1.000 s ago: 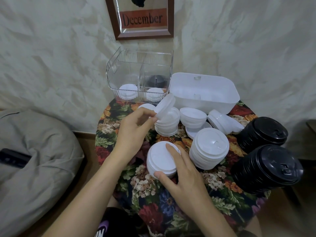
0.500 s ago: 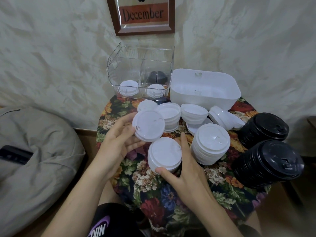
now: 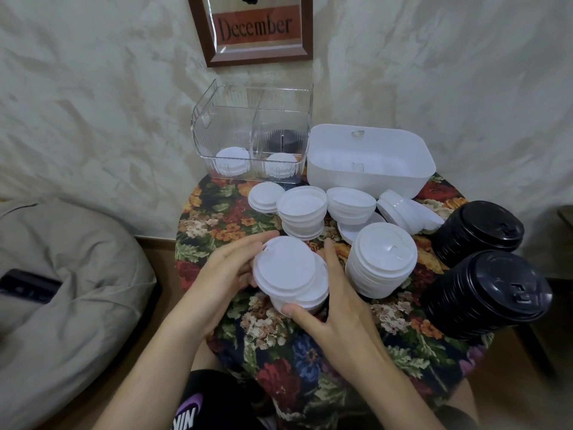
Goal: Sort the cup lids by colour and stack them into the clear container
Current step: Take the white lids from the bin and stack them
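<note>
My left hand (image 3: 228, 274) holds a white lid (image 3: 283, 265) and sets it on top of a short white lid stack (image 3: 310, 294). My right hand (image 3: 335, 315) grips that stack from the right and front, thumb at its near edge. Other white lid stacks (image 3: 381, 259) (image 3: 302, 211) stand behind and to the right. Two tall black lid stacks (image 3: 486, 290) (image 3: 479, 232) lean at the right edge. The clear container (image 3: 223, 119) at the back holds white lids in two compartments and black lids in a rear one.
A white plastic bin (image 3: 372, 178) stands right of the clear container. The small round table has a floral cloth (image 3: 279, 330). A grey beanbag (image 3: 62, 290) with a dark phone (image 3: 29, 288) lies to the left. A framed "December" sign (image 3: 254, 26) hangs on the wall.
My left hand has brought the white lid from the upturned stack at the back down onto the stack in my right hand. My right hand has stayed on that stack.
</note>
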`<control>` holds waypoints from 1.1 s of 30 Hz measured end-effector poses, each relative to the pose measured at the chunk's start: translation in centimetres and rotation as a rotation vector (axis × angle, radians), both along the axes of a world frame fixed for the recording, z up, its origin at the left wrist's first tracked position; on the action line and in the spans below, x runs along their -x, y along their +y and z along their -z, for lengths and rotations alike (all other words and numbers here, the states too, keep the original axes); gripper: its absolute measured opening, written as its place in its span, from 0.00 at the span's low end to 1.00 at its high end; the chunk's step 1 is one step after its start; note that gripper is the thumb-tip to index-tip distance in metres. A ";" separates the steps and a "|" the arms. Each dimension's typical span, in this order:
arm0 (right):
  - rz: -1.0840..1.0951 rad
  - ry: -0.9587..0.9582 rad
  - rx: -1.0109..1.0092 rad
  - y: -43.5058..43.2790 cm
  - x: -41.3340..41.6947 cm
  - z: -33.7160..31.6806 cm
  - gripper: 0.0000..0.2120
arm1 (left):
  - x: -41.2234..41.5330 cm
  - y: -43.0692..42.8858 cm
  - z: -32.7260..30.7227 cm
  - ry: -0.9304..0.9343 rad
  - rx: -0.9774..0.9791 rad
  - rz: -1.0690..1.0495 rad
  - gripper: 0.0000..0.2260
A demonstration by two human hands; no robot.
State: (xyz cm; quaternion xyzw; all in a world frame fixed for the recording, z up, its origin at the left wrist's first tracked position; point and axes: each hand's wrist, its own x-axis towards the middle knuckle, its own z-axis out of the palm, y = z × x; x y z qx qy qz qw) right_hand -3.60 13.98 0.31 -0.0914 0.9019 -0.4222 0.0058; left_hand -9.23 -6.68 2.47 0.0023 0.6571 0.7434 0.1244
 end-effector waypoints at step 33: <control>0.028 0.051 0.028 0.2 0.3 1.2 0.42 | -0.3 3.0 0.2 0.269 0.269 0.139 0.13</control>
